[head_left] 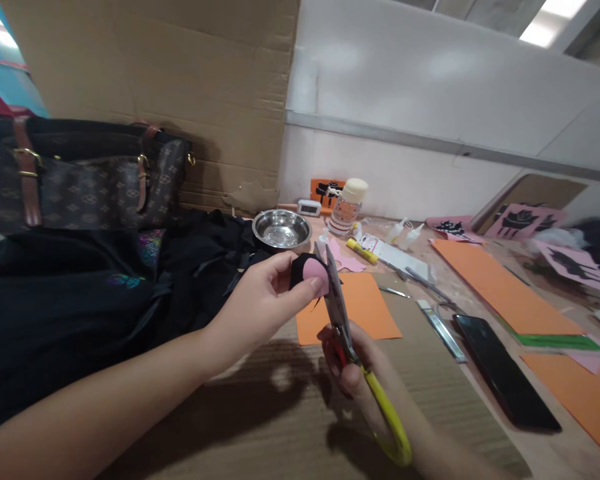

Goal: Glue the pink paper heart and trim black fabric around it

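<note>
Two firm grips: left hand (257, 301) on pink-and-black piece (310, 270); right hand (353, 363) around yellow-handled scissors (338, 308).

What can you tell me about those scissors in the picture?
The scissors have grey metal blades and yellow loop handles with red near the pivot. The right hand grips the handles, blades pointing up and away, seemingly almost closed. Their edge meets the pink and black piece pinched in the left hand.

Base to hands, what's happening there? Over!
Left hand pinching small pink-and-black craft piece. Right hand gripping yellow-handled metal scissors, blades beside the piece. Orange paper sheet lying underneath, nothing blocking.
</note>
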### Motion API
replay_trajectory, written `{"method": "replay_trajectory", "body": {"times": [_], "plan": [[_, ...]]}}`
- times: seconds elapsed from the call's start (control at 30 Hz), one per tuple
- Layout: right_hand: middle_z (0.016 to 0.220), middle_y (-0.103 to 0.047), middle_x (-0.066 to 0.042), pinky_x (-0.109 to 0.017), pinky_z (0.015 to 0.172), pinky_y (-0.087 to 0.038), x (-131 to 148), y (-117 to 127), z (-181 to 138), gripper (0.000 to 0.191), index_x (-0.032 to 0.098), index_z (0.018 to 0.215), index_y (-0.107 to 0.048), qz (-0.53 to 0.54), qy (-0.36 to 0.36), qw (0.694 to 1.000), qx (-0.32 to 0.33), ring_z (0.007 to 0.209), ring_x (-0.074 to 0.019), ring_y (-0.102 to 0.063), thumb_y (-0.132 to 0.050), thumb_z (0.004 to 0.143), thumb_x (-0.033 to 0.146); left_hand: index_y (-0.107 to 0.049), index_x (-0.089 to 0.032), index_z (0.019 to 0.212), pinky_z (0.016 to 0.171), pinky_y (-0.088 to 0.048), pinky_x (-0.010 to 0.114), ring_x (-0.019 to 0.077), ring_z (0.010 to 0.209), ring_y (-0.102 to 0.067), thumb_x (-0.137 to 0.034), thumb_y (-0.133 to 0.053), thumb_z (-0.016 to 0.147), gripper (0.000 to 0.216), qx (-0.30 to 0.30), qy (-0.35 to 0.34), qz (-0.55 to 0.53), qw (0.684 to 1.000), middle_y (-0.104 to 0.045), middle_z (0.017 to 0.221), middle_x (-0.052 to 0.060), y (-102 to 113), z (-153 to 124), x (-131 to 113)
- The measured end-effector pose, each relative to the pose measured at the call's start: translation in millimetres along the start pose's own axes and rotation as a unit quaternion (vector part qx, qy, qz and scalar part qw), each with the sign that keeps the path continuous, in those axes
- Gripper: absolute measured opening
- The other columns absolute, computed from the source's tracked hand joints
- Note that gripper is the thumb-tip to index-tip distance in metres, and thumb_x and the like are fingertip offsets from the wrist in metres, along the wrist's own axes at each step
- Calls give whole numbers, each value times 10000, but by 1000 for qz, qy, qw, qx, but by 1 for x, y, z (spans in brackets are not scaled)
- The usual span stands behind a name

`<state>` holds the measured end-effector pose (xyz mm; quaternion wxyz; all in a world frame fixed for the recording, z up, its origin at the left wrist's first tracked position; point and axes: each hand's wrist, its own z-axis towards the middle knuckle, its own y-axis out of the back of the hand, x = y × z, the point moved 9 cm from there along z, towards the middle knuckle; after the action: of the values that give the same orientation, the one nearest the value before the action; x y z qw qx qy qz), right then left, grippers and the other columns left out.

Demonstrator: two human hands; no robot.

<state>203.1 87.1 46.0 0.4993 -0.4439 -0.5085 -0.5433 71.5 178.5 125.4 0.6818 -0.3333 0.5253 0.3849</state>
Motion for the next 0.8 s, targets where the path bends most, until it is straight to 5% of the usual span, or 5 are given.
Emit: {"method": "replay_trajectory", "body": {"times": [0.23,0.43,0.8], "plan": [[832,-539,-27,-301,629,-457,-2,2,-1,612,232,959,-640,-11,-2,1000,-3,711,-181,-488,-627,816,827,-691,-199,865,773,-546,230,137,810,-667,-316,-742,900,131,14,-8,0,1000,-728,865,-10,-1,0,-3],[809,-500,-1,-240,486,-293,-13,-1,-2,604,235,1074,-636,22,-16,999,26,614,-135,-362,-638,840,792,-684,-189,833,716,-532,242,145,760,-640,-331,-749,880,163,5,4,5,1000,-699,808,-5,0,0,-1],[767,-495,16,-221,469,-283,-6,-3,0,623,216,1061,-647,48,-14,998,23,587,-113,-364,-687,812,786,-684,-178,827,710,-508,177,97,747,-616,-236,-749,882,103,10,5,-39,999,-684,786,-40,-1,1,-2]]}}
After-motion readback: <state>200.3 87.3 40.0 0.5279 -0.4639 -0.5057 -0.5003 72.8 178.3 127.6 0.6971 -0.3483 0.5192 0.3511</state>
